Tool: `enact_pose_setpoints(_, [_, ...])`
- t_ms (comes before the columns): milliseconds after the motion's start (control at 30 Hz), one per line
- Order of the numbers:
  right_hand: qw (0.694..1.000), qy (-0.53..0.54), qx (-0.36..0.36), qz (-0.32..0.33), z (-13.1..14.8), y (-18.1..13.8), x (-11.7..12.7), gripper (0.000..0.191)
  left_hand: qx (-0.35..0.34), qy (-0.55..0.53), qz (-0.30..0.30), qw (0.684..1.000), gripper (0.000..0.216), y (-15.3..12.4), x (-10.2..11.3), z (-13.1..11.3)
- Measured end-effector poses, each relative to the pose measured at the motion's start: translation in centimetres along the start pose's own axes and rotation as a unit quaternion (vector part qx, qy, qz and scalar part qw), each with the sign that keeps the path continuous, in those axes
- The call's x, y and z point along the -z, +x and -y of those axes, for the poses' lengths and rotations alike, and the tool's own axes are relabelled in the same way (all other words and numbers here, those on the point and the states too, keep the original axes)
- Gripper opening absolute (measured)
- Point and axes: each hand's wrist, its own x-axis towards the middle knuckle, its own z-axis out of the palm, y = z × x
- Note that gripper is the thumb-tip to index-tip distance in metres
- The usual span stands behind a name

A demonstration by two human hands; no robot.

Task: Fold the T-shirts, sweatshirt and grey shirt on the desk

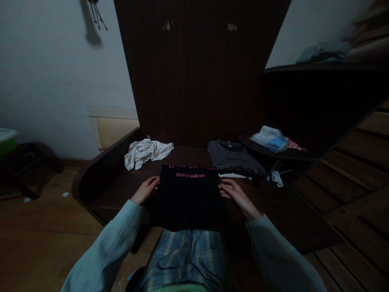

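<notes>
Down at the near edge of the dark wooden surface (121,190) lies a black T-shirt (188,198) with pink lettering, its lower part hanging over that edge toward the person's lap. The left hand (146,190) rests against the shirt's left side, fingers loosely curled at the fabric edge; the right hand (234,190) sits at its right side, fingers stretched out and touching the cloth. The dim light hides whether either hand pinches the fabric. Toward the far left corner lies a crumpled white cloth (146,152). Toward the far right lies a folded grey shirt (234,160), beside a raised ledge carrying a plastic packet (270,139).
</notes>
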Motion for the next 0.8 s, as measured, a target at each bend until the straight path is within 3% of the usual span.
enact_pose_setpoints(133, [1.000,-0.006,0.000,-0.018,0.0,2.4,-1.8,0.031,0.057,-0.056,0.041,0.996,0.027,2.2,-1.7,-1.1])
enact_pose_setpoints(267, [1.000,-0.018,0.003,-0.015,0.1,3.4,-2.4,0.034,0.078,-0.107,0.058,0.990,0.023,2.2,-2.1,-1.1])
enact_pose_setpoints(367, [0.999,-0.025,0.018,-0.029,0.3,3.6,-1.9,0.038,0.066,-0.118,0.041,0.990,0.028,2.0,-1.6,-0.6])
enact_pose_setpoints(600, [0.994,-0.072,0.053,-0.063,-0.4,4.5,-0.6,0.049,0.011,-0.015,-0.081,0.997,0.042,2.7,-0.9,0.7])
enact_pose_setpoints(800, [0.998,-0.047,0.027,-0.041,-0.7,4.1,-0.2,0.035,0.011,-0.016,-0.038,0.999,0.048,2.4,-0.4,0.8])
